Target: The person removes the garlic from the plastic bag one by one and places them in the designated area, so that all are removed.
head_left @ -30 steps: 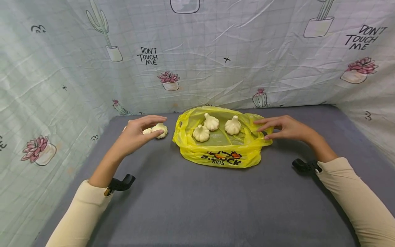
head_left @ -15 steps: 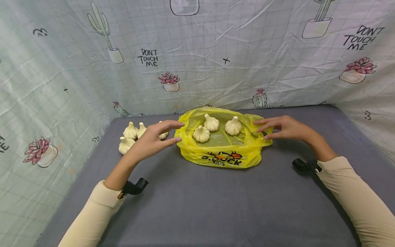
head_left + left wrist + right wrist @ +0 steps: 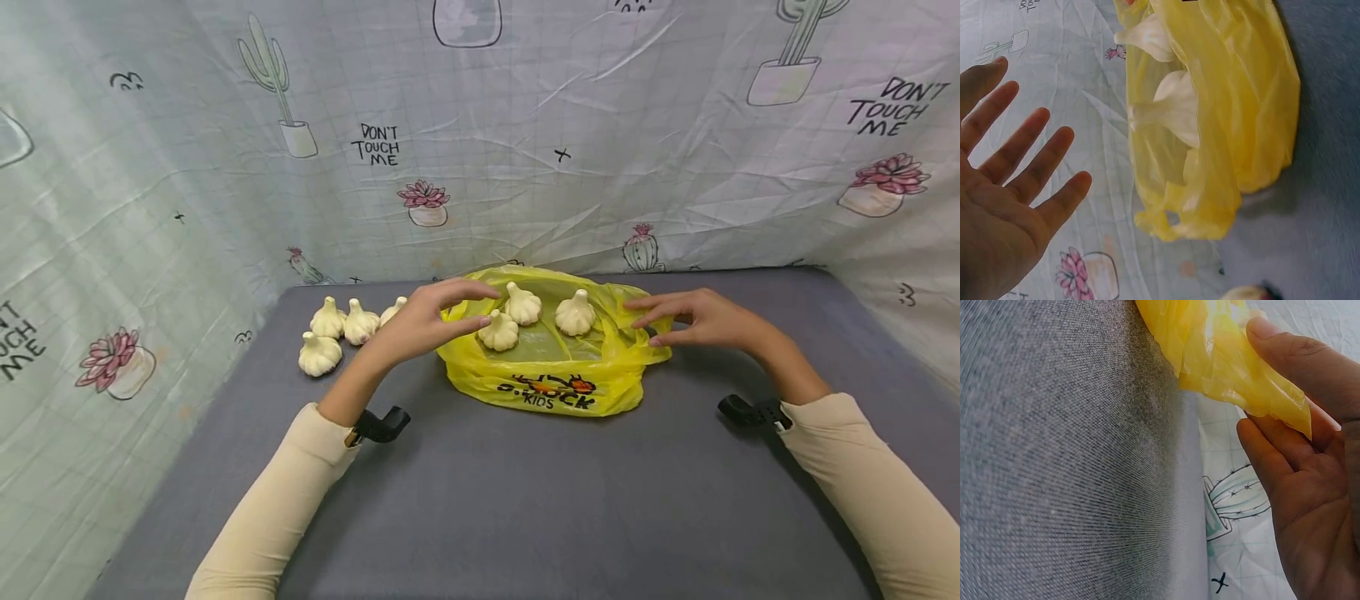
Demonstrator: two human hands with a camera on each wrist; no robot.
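A yellow plastic bag [image 3: 551,392] lies with its mouth spread wide on the grey cloth. Inside show three white garlic bulbs [image 3: 575,313]. My left hand [image 3: 416,323] reaches over the bag's left rim, its fingertips overlapping the nearest bulb in the head view. Seen by the left wrist camera, that hand's fingers [image 3: 1027,147] are straight and apart, and the palm holds nothing. My right hand [image 3: 701,321] is at the bag's right side. There the bag's loose handle [image 3: 1254,387] lies between its thumb and fingers, which hold it.
Several more garlic bulbs [image 3: 320,354] sit on the grey cloth [image 3: 570,508] left of the bag, partly behind my left hand. A printed fabric backdrop [image 3: 517,192] rises behind and on both sides. Each wrist carries a black camera mount [image 3: 382,425].
My left hand has moved right, from over the loose garlic bulbs to the bag's left rim, uncovering bulbs behind it. My right hand stays at the bag. The view has shifted slightly.
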